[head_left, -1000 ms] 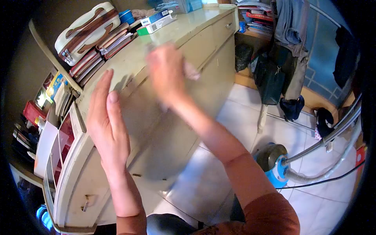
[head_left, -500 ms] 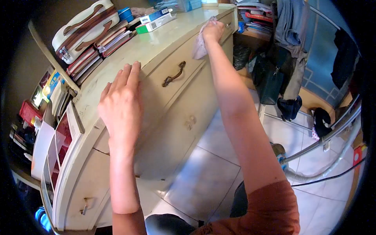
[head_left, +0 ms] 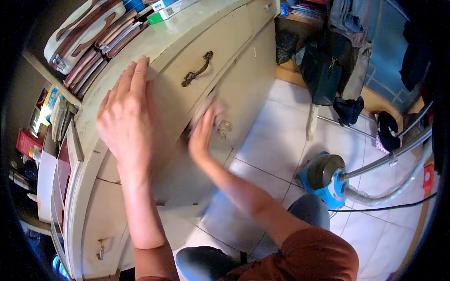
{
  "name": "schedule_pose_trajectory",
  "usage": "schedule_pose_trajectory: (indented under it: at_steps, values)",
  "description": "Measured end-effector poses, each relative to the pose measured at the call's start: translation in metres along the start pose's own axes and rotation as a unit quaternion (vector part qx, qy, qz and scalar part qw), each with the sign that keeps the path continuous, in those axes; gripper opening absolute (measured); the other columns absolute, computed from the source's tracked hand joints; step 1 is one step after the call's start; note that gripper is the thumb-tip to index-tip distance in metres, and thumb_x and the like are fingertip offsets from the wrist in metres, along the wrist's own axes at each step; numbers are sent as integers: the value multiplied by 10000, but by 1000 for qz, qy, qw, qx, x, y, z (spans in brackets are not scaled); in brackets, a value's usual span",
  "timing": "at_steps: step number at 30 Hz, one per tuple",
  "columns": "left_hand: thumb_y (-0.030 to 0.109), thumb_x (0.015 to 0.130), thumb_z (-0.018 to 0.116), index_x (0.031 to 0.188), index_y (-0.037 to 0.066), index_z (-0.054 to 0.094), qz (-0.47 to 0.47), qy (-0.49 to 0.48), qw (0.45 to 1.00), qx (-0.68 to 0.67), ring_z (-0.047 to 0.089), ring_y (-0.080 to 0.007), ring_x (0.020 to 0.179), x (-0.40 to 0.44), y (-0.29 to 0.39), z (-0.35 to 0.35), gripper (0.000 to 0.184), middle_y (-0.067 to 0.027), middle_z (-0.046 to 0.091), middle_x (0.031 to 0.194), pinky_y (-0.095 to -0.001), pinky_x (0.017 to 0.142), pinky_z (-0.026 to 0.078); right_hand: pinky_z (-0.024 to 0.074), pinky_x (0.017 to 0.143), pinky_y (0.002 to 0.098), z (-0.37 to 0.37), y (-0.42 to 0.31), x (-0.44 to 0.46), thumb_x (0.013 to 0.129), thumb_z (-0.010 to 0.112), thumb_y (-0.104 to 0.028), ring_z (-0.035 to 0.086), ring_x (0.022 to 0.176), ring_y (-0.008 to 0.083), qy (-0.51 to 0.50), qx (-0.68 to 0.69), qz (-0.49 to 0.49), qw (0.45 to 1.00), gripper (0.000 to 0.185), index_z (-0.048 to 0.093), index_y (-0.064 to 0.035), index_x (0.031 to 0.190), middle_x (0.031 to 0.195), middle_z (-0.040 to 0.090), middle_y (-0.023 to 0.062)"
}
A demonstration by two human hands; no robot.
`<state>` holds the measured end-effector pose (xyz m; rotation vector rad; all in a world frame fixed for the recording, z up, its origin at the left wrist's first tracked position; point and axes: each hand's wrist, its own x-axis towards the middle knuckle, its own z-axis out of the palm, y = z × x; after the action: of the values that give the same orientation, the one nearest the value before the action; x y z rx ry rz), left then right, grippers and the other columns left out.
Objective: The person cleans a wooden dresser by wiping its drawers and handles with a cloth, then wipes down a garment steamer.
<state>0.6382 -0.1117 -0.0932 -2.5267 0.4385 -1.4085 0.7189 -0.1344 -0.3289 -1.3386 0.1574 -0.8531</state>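
Note:
My left hand (head_left: 125, 112) lies with its fingers stretched out on the top front edge of a cream-coloured dresser (head_left: 183, 30). Lower down, my right hand (head_left: 202, 131) presses a pale pinkish cloth (head_left: 217, 112) against the dresser front, below the upper drawer. Motion blurs this hand and the cloth, and part of the cloth is hidden by the fingers. A dark ornate metal drawer handle (head_left: 197, 69) sits above the right hand, between the two hands. Close to the cloth is a small raised ornament (head_left: 225, 129) on the dresser front.
On the dresser top stand a white and brown case (head_left: 84, 35), several books (head_left: 89, 70) and small boxes (head_left: 171, 10). A blue vacuum cleaner (head_left: 326, 175) with a hose rests on the tiled floor (head_left: 262, 154). Bags (head_left: 321, 77) and clothes hang at the right.
My right hand has moved with the cloth from the far top edge of the dresser down and nearer to me, onto its front. My left hand stays on the edge. The view has tilted downward.

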Motion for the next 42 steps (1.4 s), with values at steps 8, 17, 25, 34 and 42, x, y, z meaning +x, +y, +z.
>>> schedule_pose_trajectory:
  at_steps: [8, 17, 25, 34, 42]
  values:
    - [168, 889, 613, 1249, 176, 640, -16, -6, 1000, 25, 682, -248, 968, -1, 2, 4, 362, -44, 685, 1154, -358, 817, 538, 156, 1191, 418, -15, -7, -35, 834, 373, 102, 211, 1458, 358, -93, -14, -91, 991, 644, 264, 79, 1468, 1560, 226, 242]
    - [189, 876, 638, 1197, 226, 677, 0, 32, 998, 57, 697, -201, 909, -1, 2, 8, 325, -3, 711, 1079, -312, 734, 547, 361, 1077, 443, -56, 183, 169, 949, 419, -104, 466, 1265, 387, 42, -182, 57, 981, 446, 420, 13, 1379, 1343, 491, 267]
    - [197, 878, 639, 1179, 224, 683, 9, 54, 997, 54, 698, -202, 906, -3, -3, 13, 306, 13, 710, 1080, -319, 726, 550, 288, 1137, 435, -51, 98, 23, 906, 492, -19, 364, 1367, 405, -53, -139, -25, 988, 568, 327, 45, 1446, 1465, 379, 272]
    - [223, 897, 621, 1202, 255, 672, -6, 35, 997, 63, 699, -221, 832, -3, 3, 9, 311, 6, 716, 1049, -333, 692, 548, 269, 1141, 390, -54, 56, -19, 867, 422, 72, 317, 1397, 370, -69, -77, -66, 992, 606, 300, 45, 1459, 1523, 293, 234]
    - [250, 907, 618, 1199, 258, 662, 13, 47, 996, 80, 703, -208, 828, -6, -4, 11, 296, 10, 713, 1058, -328, 686, 555, 298, 1137, 402, -92, 96, -107, 844, 436, 83, 367, 1362, 395, -133, -35, 122, 983, 636, 304, 14, 1462, 1504, 328, 229]
